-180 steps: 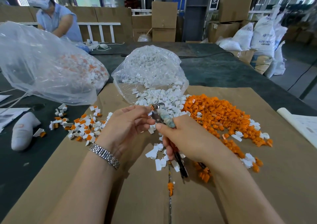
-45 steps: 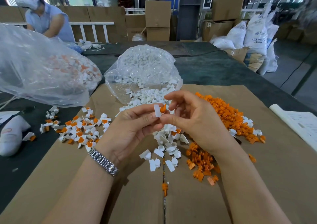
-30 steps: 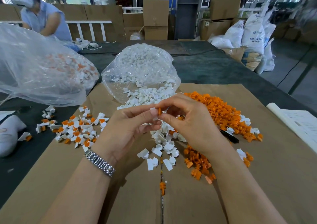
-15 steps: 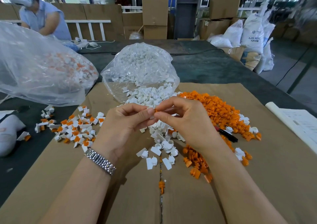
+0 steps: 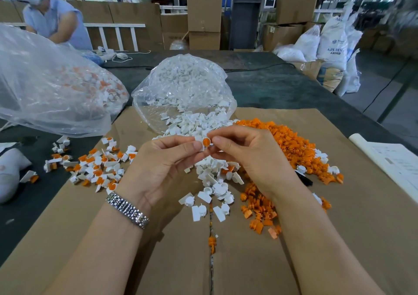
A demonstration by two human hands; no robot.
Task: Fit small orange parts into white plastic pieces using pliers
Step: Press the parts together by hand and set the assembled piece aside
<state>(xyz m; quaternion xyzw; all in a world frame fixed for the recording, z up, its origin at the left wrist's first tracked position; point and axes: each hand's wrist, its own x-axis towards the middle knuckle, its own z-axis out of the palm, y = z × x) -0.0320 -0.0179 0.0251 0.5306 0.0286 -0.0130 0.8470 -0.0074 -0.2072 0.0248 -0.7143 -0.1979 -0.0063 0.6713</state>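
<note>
My left hand (image 5: 162, 168) pinches a small white plastic piece (image 5: 200, 140) between thumb and fingers. An orange part (image 5: 206, 142) sits in its round end, and my right hand (image 5: 251, 156) pinches that same end from the right. Both hands hover above a loose pile of white pieces (image 5: 214, 179). A heap of orange parts (image 5: 291, 145) spreads to the right. The pliers (image 5: 304, 180) lie on the cardboard behind my right wrist, only a dark handle end showing.
Fitted white-and-orange pieces (image 5: 97, 168) lie scattered at the left. An open clear bag of white pieces (image 5: 183, 86) stands behind the hands, and a bigger bag (image 5: 49, 86) at far left. Brown cardboard (image 5: 248, 260) covers the table. Another person (image 5: 54, 21) works at back left. Papers (image 5: 393, 163) lie at the right.
Six seconds ago my right hand held the pliers; they now lie on the cardboard. Since then both hands brought a white piece and orange part together, and the orange part now sits in the white piece.
</note>
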